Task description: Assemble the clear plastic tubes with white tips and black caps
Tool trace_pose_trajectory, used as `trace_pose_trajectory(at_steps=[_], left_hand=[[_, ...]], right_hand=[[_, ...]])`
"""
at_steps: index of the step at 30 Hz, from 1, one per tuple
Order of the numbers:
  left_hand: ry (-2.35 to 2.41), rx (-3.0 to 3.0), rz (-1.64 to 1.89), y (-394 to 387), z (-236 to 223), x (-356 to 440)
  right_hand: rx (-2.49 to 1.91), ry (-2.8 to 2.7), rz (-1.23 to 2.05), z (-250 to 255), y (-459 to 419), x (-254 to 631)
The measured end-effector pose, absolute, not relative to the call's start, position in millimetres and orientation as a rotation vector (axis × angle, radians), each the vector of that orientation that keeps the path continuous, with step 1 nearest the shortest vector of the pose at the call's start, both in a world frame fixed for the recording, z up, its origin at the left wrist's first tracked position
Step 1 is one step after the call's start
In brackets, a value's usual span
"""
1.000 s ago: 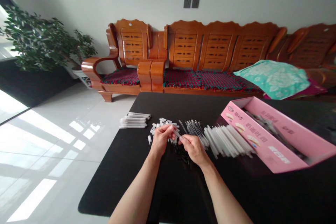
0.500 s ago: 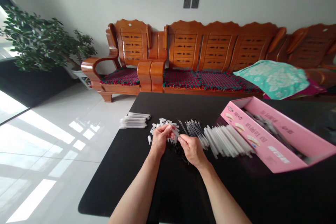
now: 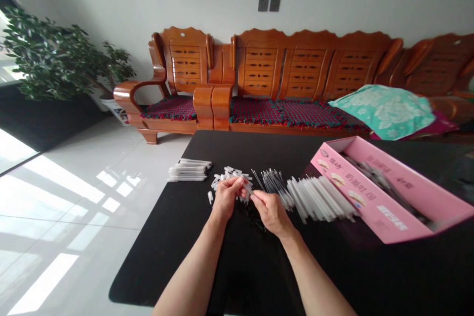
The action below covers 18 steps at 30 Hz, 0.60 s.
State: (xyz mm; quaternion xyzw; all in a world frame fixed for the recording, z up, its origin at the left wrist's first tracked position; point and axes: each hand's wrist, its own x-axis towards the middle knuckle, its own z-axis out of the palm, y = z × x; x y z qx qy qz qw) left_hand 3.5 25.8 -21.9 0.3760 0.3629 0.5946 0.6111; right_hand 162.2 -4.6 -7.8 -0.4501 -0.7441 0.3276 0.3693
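Note:
My left hand and my right hand meet over the black table, both closed on one white pen tube held between their fingertips. Just behind them lies a heap of short white caps. A small pile of black pieces sits under my right hand. To the right lie thin refills and a row of white pen tubes. A neat bundle of finished white pens rests at the table's far left.
An open pink cardboard box holding more parts lies at the right of the table. Behind the table stand a wooden armchair and a wooden sofa with a teal cloth. A potted plant stands at left.
My right hand has moved slightly left, closer to my left hand, pushing the tube in between the fingers. Everything on the table stays where it was.

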Motion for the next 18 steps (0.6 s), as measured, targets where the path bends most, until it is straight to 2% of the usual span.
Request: trace_pose_trajectory(at_steps=[2, 4, 6, 10, 12, 14, 18], left_hand=[[0.873, 0.832, 1.4, 26.8, -22.6, 2.4], [0.884, 0.831, 1.418, 27.8, -22.9, -0.6], [0.867, 0.876, 1.402, 28.0, -22.7, -3.5], [0.765, 0.989, 1.321, 24.9, -21.5, -2.7], [0.743, 1.004, 1.295, 25.0, -21.6, -1.5], [0.775, 0.943, 1.36, 28.8, -21.9, -5.0], [0.886, 0.645, 1.723, 42.4, -21.4, -25.8]], right_hand=[[-1.223, -2.031, 0.524, -8.3, -4.7, 157.0], [-1.24, -2.051, 0.442, -8.5, -4.7, 153.7], [-1.207, -1.978, 0.624, -8.5, -4.6, 153.7], [-1.06, -1.642, 1.337, -8.3, -3.8, 161.1], [-1.006, -1.553, 1.503, -7.8, -3.9, 165.7], [-1.021, -1.632, 1.387, -7.0, -5.1, 169.7], [-1.246, -1.916, 0.701, -7.5, -6.4, 175.1]])
